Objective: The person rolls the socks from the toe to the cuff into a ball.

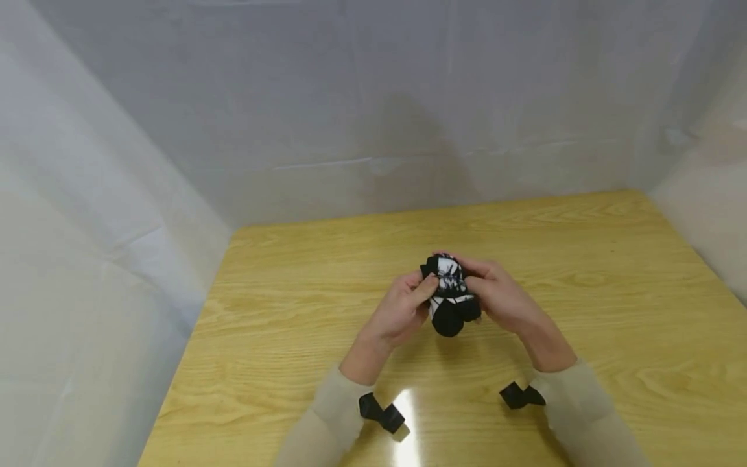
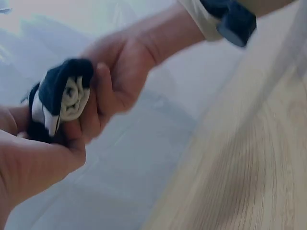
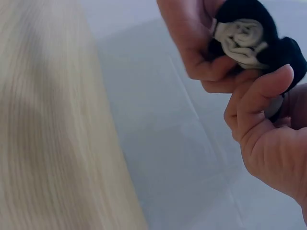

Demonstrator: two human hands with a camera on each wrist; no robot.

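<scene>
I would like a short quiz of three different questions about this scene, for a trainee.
1. True or false: the rolled black and white sock bundle lies flat on the wooden table.
2. Which hands hold the bundle? A) only the left hand B) only the right hand C) both hands
3. Fill in: at the rolled end of the bundle, the inner layers are ____ in colour.

Key:
1. False. It is held above the table.
2. C. The left hand and the right hand both grip it.
3. White, with black cloth round them, as the right wrist view shows.
</scene>
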